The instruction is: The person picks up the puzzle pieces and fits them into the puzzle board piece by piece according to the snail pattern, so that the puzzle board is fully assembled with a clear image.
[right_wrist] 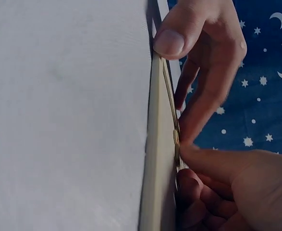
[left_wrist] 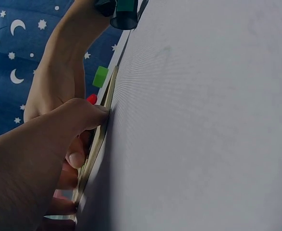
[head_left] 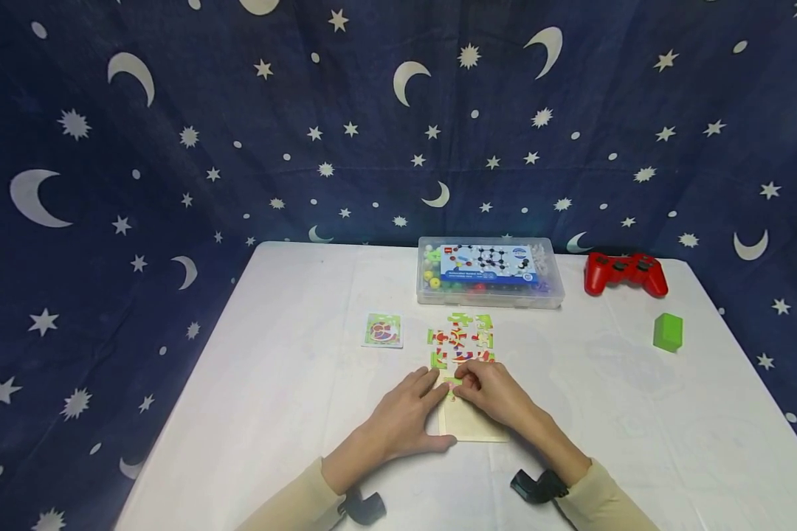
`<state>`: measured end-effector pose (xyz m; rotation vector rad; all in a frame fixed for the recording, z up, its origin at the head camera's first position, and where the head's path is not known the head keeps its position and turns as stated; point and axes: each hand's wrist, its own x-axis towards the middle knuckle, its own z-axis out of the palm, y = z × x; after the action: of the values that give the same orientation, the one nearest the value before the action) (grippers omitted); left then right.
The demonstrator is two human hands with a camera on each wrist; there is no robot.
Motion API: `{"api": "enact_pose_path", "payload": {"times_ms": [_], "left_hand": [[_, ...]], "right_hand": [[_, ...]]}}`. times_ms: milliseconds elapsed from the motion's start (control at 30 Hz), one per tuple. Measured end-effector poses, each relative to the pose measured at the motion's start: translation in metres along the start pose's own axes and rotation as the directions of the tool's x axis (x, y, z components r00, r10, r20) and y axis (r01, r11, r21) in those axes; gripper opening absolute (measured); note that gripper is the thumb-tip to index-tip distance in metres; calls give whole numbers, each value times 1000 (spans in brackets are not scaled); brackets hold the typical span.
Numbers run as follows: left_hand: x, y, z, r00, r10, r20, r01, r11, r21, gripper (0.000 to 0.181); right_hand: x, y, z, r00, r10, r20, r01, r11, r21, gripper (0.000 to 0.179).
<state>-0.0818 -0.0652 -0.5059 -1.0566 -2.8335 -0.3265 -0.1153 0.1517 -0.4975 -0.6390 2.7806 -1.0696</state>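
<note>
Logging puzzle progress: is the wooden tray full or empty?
Mostly empty: the wooden tray shows largely bare wood where visible, and puzzle pieces lie beyond it.

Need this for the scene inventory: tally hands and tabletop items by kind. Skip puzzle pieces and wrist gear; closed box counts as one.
Hands, left and right: 2
Wooden board: 1
Picture square: 1
Clear plastic box: 1
Red game controller: 1
Green block: 1
Total: 7
</note>
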Motion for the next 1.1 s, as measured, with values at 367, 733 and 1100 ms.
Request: {"api": "enact_pose_path", "payload": {"times_ms": [367,733,1100], "left_hand": [[0,0,0,1000,5,-1,-5,1000,0,83],[-1,-1,3,1000,2,9,-2,1000,-28,82],[-1,-1,1,1000,-4,25,5,1000,-25,83]], "right_hand": [[0,4,-2,999,-52,-1,52,999,-18,17],[0,6,0,998,-44,-45,44,999,-12,18],[1,4,0,999,-13,-43,12,1000,-16,18]]}}
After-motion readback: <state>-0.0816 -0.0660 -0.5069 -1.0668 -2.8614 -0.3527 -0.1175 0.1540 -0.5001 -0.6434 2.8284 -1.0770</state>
